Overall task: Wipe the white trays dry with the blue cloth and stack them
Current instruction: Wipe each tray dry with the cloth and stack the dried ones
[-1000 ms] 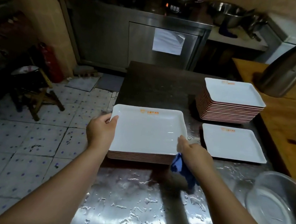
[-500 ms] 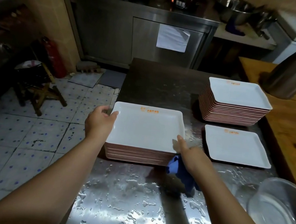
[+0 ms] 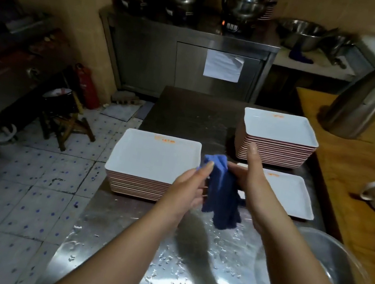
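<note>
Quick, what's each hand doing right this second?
Left hand: pinches the blue cloth near its top, fingers fairly straight.
Right hand: holds the same cloth from the other side, one finger pointing up.

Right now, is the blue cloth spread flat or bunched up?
Bunched up. The blue cloth hangs crumpled between the left hand and the right hand, above the wet table.

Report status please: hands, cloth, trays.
Both hands hold the blue cloth, left hand, right hand, above the wet table. Near stack untouched. Single tray lies apart. Nothing blocks.
</note>
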